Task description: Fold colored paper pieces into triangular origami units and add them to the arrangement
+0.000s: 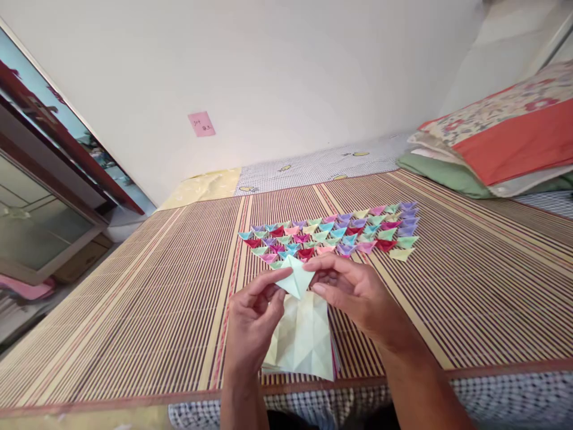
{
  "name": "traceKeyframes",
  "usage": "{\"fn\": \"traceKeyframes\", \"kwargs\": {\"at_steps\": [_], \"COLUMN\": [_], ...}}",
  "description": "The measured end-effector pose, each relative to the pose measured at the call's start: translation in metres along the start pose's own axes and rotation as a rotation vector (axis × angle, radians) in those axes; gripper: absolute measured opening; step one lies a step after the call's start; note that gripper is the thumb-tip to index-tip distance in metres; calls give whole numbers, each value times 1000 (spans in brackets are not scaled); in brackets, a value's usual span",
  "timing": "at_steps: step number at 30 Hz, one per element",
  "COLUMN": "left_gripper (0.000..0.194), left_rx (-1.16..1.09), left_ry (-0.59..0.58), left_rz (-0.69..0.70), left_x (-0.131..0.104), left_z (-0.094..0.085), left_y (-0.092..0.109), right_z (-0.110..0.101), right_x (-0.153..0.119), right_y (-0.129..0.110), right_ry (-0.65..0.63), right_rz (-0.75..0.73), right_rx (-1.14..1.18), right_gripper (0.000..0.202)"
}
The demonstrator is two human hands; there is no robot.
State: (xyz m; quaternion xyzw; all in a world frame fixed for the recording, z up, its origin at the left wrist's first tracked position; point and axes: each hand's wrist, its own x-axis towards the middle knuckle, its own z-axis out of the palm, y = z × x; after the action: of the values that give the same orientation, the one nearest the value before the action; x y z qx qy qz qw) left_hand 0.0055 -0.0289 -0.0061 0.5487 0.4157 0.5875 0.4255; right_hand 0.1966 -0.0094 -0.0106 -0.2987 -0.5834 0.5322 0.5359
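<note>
Between my two hands is a pale mint-green piece of folded paper (297,279), diamond-shaped with a crease down its middle. My left hand (257,316) pinches its left corner between thumb and fingers. On the right corner, the fingers of my right hand (353,289) are closed in the same way. Just below lies a stack of creased paper squares (301,340), cream on top with coloured edges showing at the right side. Beyond my hands, several small folded paper pieces (329,234) in many colours sit in rows; the nearest are partly hidden by my hands and the folded paper.
A striped bamboo mat (170,298) covers the bed, with checked cloth (290,170) at its far side. Folded bedding with a red and floral pillow (514,137) lies at the right. A pink note (202,123) is on the white wall. A glass-paned door (40,221) stands at the left.
</note>
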Motion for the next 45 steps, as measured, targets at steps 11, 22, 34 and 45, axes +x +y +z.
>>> {"fn": "traceKeyframes", "kwargs": {"at_steps": [11, 22, 34, 45], "left_gripper": [16, 17, 18, 10], "left_rx": [108, 65, -234, -156], "left_ry": [16, 49, 18, 118], "left_rz": [113, 104, -134, -93], "left_x": [-1, -2, 0, 2], "left_z": [0, 5, -2, 5], "left_y": [1, -5, -9, -3], "right_z": [7, 13, 14, 15], "right_x": [0, 1, 0, 0], "right_y": [-5, -4, -7, -5], "right_ry": [85, 96, 34, 72], "right_rz": [-134, -254, -391, -333], "right_rx": [-122, -193, -462, -399], "right_gripper": [13, 17, 15, 17]}}
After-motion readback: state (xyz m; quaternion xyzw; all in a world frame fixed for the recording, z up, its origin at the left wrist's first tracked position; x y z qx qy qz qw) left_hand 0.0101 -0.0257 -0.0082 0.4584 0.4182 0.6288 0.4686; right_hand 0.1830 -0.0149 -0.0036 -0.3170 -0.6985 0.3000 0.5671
